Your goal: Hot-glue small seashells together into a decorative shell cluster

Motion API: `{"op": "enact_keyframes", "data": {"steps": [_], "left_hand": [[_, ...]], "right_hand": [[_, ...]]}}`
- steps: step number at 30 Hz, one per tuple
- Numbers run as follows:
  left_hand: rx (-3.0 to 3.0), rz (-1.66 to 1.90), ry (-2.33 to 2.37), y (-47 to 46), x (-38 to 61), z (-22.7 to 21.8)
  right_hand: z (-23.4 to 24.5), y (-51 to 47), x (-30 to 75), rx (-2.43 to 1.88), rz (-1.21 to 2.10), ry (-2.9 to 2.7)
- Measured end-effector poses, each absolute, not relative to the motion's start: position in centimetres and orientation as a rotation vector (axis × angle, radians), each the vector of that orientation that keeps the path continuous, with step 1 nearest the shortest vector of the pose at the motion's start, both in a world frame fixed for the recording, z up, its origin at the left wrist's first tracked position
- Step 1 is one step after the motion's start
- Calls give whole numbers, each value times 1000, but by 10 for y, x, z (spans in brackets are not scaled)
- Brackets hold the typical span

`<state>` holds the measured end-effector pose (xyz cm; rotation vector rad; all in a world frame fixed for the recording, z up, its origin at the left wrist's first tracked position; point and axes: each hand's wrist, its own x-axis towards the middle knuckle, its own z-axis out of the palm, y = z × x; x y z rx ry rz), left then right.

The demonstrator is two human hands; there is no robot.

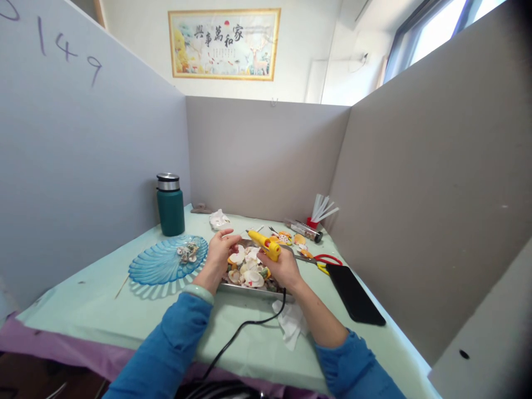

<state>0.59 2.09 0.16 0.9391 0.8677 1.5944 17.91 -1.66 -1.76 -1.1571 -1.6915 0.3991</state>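
Observation:
A yellow glue gun (266,245) is gripped in my right hand (286,269), its nozzle pointing left and its black cord hanging toward the front edge. Below lies a metal tray (253,290) heaped with seashells (251,277), white and orange ones among them. My left hand (216,255) hovers at the tray's left side, fingers apart and bent toward the shells; nothing shows between them, though the palm side is partly hidden. Left of it, a blue scalloped plate (155,260) carries a small cluster of grey shells (188,252).
A green bottle (170,208) stands behind the plate. Scissors (326,260), a black phone (354,293), a clear tube (305,229) and white sticks (322,209) in a red holder are at right. A crumpled tissue (292,323) lies in front. Grey partitions (266,155) enclose the table.

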Motion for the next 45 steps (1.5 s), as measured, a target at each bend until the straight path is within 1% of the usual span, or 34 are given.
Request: {"op": "enact_keyframes", "data": {"steps": [15, 22, 30, 39, 45], "left_hand": [[975, 1760, 916, 24, 5, 1], [1148, 1731, 923, 22, 8, -1], [1136, 1724, 940, 22, 7, -1], [1184, 1699, 965, 22, 9, -1], [1238, 1683, 953, 26, 8, -6]], "right_hand": [[-15, -22, 178, -1184, 402, -1718], [-18, -15, 179, -1159, 424, -1672], [-16, -19, 178, -1160, 462, -1732], [-23, -5, 184, -1105, 473, -1558], [-20, -12, 180, -1132, 447, -1666]]}}
